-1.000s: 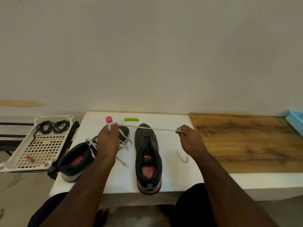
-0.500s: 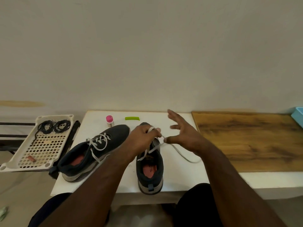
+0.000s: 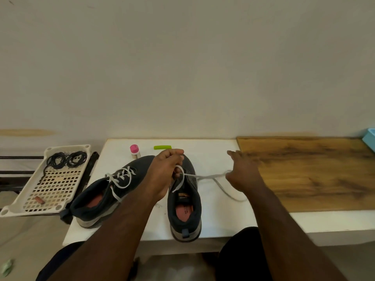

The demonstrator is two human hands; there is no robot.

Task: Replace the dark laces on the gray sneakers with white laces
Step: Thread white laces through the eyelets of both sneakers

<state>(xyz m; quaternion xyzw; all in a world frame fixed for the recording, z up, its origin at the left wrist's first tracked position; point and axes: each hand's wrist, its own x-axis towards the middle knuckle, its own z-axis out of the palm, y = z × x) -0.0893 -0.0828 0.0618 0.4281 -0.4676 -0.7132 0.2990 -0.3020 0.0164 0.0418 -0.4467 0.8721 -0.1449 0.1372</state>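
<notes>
Two dark gray sneakers stand on the white table (image 3: 213,155). The left sneaker (image 3: 105,191) lies angled and carries a threaded white lace. The right sneaker (image 3: 185,205) points away from me. My left hand (image 3: 164,175) hovers over its toe end and grips a loop of a white lace (image 3: 211,176). That lace runs right to my right hand (image 3: 241,175), which pinches it between thumb and forefinger with the other fingers spread. A slack part of the lace curves over the table below my right hand. Coiled dark laces (image 3: 65,160) lie in a cream tray.
The cream perforated tray (image 3: 46,199) sits left of the table on a dark rack. A small pink-capped bottle (image 3: 134,151) and a green clip (image 3: 162,147) lie at the table's back. A wooden board (image 3: 304,173) covers the right side; a blue box (image 3: 369,136) sits at far right.
Both hands held the lace stretched taut across the shoes, then came together over the right sneaker. My right hand has since drawn the lace out to the right again.
</notes>
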